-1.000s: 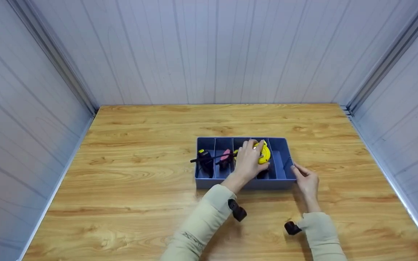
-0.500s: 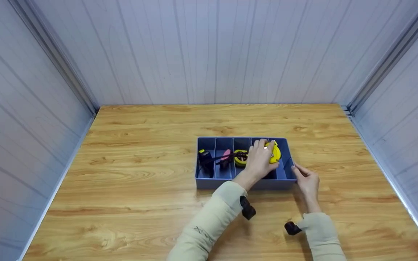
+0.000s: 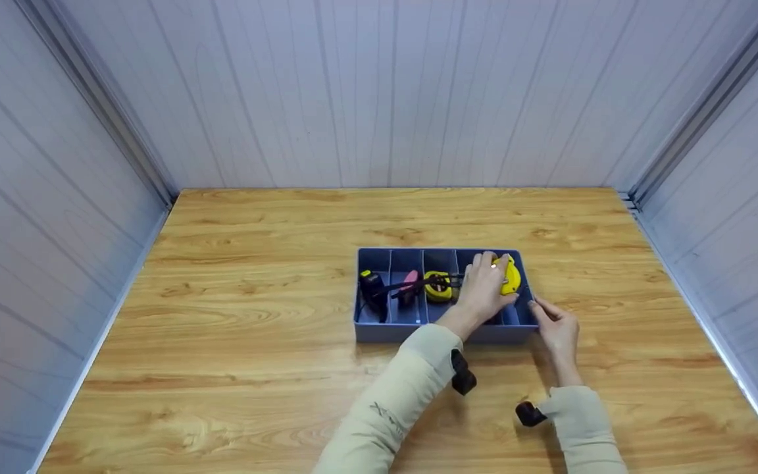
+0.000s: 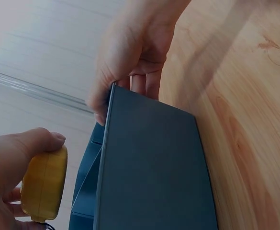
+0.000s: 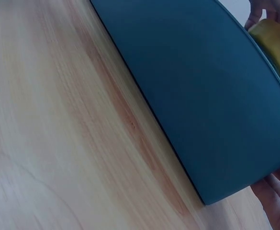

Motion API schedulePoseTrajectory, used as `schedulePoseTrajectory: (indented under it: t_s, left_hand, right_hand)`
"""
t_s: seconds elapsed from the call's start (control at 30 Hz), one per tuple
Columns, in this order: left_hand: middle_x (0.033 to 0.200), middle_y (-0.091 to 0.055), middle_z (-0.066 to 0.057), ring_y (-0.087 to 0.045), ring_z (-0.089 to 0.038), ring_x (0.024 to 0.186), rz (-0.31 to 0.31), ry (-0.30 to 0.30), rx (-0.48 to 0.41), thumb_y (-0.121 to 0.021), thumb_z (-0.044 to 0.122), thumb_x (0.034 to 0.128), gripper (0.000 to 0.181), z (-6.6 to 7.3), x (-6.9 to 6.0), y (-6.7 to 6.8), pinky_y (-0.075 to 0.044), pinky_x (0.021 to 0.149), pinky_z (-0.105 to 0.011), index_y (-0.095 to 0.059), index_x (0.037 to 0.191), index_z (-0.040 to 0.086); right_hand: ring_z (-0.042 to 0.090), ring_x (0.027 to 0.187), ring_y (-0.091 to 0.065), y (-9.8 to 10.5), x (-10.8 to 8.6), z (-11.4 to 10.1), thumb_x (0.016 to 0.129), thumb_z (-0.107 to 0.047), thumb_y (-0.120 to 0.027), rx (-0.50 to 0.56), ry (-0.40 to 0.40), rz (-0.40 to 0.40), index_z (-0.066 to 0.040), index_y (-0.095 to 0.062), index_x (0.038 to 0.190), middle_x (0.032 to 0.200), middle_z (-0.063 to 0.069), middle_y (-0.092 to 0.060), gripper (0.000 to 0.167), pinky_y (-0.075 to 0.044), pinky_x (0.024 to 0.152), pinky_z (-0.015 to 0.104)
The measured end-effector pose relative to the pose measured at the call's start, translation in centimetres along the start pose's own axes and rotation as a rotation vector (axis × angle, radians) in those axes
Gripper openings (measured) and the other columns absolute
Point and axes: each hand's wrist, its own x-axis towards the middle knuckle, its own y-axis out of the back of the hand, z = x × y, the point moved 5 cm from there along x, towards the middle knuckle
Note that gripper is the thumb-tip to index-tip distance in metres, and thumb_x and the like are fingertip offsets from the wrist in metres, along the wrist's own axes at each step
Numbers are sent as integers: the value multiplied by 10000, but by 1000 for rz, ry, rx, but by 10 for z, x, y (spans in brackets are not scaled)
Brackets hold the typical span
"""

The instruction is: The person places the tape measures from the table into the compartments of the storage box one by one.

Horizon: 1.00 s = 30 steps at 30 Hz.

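Observation:
My left hand grips a yellow tape measure over the right-hand end of a blue-grey divided bin. A dark cord trails leftward from beside this hand across the compartments. In the left wrist view the tape measure sits between thumb and fingers, above the bin's rim. My right hand pinches the bin's near right corner, thumb at the rim and fingers outside. A second yellow tape measure lies in the third compartment from the left.
The leftmost compartment holds a black item with a yellow top; beside it is a pink and dark item, its kind unclear. The bin stands on a wood-grain table. Pale panel walls enclose the table at the back and both sides.
My left hand has carried the tape measure rightward along the bin toward its right end, drawing the cord with it. The right hand and the bin have stayed in place.

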Motion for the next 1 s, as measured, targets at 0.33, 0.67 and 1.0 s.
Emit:
schedulePoseTrajectory:
  t_s: [0.33, 0.67, 1.0]
  left_hand:
    - [1205, -430, -33, -387, -169, 1100, 7, -19, 17, -638, 442, 768, 663, 11, 4, -10, -373, 893, -290, -409, 1326, 167]
    - [1220, -431, -21, -388, -157, 1101, -38, -7, 32, -635, 451, 764, 676, 11, 8, -15, -372, 895, -291, -402, 1336, 173]
    - [1237, -440, -13, -393, -154, 1125, -67, -13, 96, -635, 465, 756, 682, 13, 12, -18, -364, 918, -295, -407, 1334, 182]
  right_hand:
    - [-65, 725, -537, 2, -4, -7, 808, -180, -639, -21, -6, -13, -8, -650, 1036, 989, 154, -622, 286, -428, 631, 92]
    - [-101, 708, -520, 1, -3, -5, 802, -187, -647, -20, -11, -1, -12, -664, 1014, 988, 159, -621, 275, -428, 646, 90]
    - [-6, 767, -568, 1, -4, -7, 775, -231, -677, 64, 18, -9, -41, -685, 985, 919, 53, -662, 283, -437, 625, 99]
